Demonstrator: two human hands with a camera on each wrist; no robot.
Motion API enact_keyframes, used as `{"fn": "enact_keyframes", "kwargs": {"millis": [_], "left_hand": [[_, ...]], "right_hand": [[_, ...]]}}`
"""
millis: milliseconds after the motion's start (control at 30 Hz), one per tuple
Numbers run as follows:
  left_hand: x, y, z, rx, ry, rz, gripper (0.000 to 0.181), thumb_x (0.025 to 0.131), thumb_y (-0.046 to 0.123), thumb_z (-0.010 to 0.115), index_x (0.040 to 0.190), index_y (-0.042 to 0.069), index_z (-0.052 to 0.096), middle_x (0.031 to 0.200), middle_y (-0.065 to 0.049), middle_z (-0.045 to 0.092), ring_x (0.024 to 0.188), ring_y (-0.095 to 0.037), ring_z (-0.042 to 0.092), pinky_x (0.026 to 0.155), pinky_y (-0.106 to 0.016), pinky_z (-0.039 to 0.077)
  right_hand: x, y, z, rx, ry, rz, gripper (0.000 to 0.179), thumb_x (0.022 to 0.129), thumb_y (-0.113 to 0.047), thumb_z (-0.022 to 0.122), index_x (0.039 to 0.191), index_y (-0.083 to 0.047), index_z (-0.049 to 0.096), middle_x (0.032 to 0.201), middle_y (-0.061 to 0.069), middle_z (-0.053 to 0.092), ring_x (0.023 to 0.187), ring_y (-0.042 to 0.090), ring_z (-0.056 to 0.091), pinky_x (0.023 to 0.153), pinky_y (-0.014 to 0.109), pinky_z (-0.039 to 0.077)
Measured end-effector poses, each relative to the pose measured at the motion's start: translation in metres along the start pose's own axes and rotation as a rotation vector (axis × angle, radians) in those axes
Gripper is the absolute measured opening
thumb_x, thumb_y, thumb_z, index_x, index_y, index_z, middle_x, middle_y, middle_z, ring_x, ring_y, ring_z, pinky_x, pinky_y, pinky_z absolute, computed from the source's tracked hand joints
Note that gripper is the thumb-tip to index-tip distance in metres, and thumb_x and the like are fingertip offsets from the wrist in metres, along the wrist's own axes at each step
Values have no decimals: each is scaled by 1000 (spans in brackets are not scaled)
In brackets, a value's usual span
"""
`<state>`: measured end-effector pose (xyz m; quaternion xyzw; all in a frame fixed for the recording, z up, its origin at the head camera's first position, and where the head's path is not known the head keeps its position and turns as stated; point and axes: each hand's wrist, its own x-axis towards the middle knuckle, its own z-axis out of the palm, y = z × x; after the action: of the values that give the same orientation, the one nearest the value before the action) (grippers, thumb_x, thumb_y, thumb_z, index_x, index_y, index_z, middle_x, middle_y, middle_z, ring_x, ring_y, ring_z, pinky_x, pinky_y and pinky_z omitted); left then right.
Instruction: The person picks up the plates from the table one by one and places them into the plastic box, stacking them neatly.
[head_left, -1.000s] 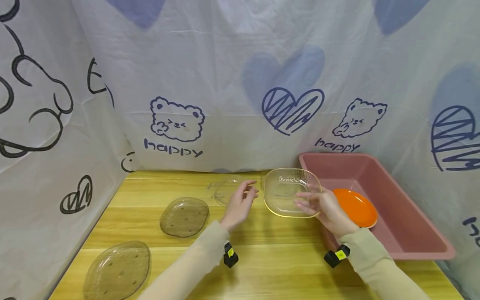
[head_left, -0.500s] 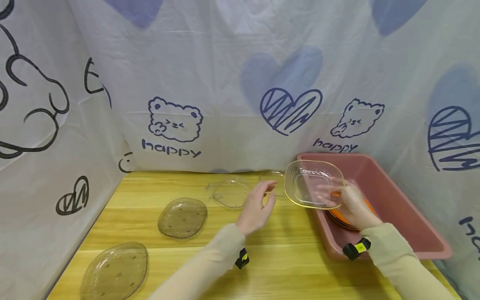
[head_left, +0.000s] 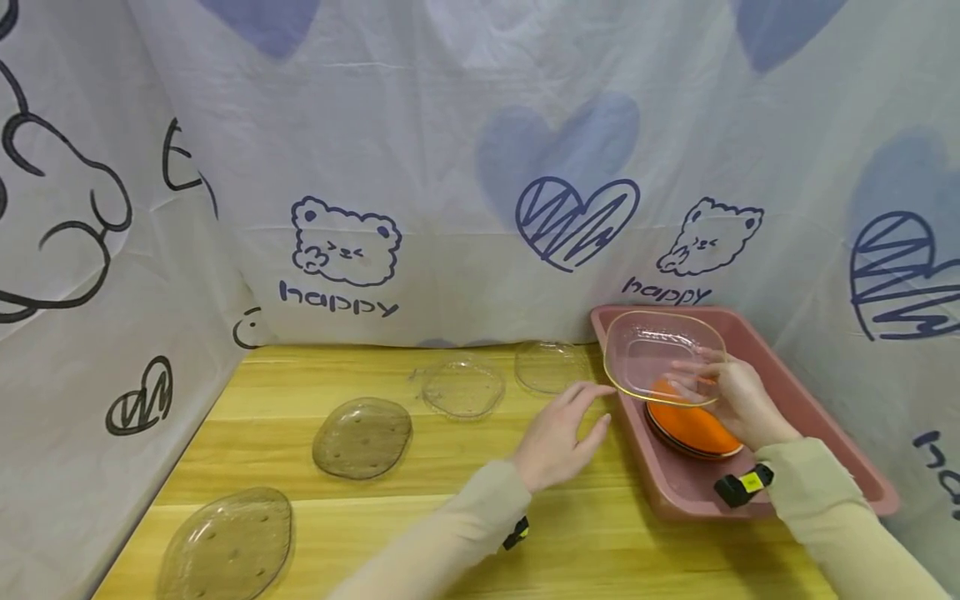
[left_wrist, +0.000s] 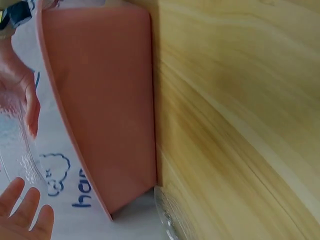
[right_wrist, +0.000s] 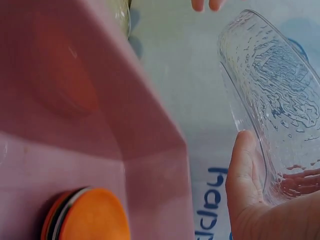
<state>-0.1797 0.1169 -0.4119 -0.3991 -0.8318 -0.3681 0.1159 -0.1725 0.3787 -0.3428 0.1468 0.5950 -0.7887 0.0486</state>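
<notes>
One clear dish (head_left: 645, 358), edged by a yellowish rim, is held in the air, tilted. In the head view it overlaps the far left part of the pink tub (left_wrist: 105, 115); whether it lies squarely above the tub cannot be told. The right hand (head_left: 742, 404) grips the dish by its right end, the thumb along one side and the fingers visible through the clear wall. The left hand (head_left: 558, 437) holds nothing: its fingers are extended and spread a little, near the dish's left end, and the right wrist view shows a gap between them.

Within the tub lies a stack topped by an orange plate (head_left: 690, 429). On the table (head_left: 600, 542) rest two brownish plates, the smaller (head_left: 362, 437) behind the larger (head_left: 228, 542), and, farther back, a round clear plate (head_left: 462, 387) beside another clear plate (head_left: 551, 367).

Handling (judged): the dish is probably stiff and fairly light, smooth at the rim and perhaps brittle if it is glass. Its rippled surface may aid grip. Opposite ends of the rim offer the steadiest hold.
</notes>
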Motion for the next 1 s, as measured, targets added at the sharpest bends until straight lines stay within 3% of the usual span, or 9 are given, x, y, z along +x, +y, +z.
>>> {"fn": "enact_keyframes", "kwargs": {"millis": [167, 400, 700, 833, 1000], "left_hand": [[1, 6, 13, 78, -49, 64, 42, 105, 31, 51, 145, 19, 51, 143, -1, 56, 130, -16, 58, 113, -29, 47], [1, 11, 25, 176, -122, 136, 43, 105, 37, 51, 144, 21, 52, 146, -3, 54, 133, -16, 56, 115, -29, 44], [-5, 8, 41, 236, -239, 97, 44, 106, 47, 45, 143, 25, 56, 155, -2, 48, 146, -21, 44, 122, -38, 37], [-5, 8, 45, 249, -242, 113, 45, 105, 48, 45, 142, 25, 57, 155, 0, 48, 145, -19, 45, 121, -38, 39], [0, 14, 49, 263, -247, 134, 45, 105, 51, 44, 139, 25, 59, 152, 2, 51, 142, -15, 49, 119, -33, 41]], "right_hand": [[5, -4, -13, -7, 8, 23, 65, 105, -8, 22, 163, -15, -9, 89, -5, 75, 85, 16, 75, 82, 33, 64], [14, -10, -25, -35, 32, 69, 71, 101, -1, 24, 162, -15, -10, 86, -6, 73, 84, 15, 75, 83, 33, 64], [24, -10, -45, 58, 20, 132, 75, 101, 2, 23, 159, -18, -20, 82, -3, 72, 81, 17, 74, 81, 34, 64], [27, -8, -54, 111, 0, 155, 79, 99, 4, 22, 158, -21, -24, 82, -1, 72, 82, 19, 74, 86, 38, 64], [30, -7, -60, 95, 5, 162, 80, 98, 5, 21, 157, -21, -25, 82, -1, 71, 84, 19, 74, 89, 38, 63]]}}
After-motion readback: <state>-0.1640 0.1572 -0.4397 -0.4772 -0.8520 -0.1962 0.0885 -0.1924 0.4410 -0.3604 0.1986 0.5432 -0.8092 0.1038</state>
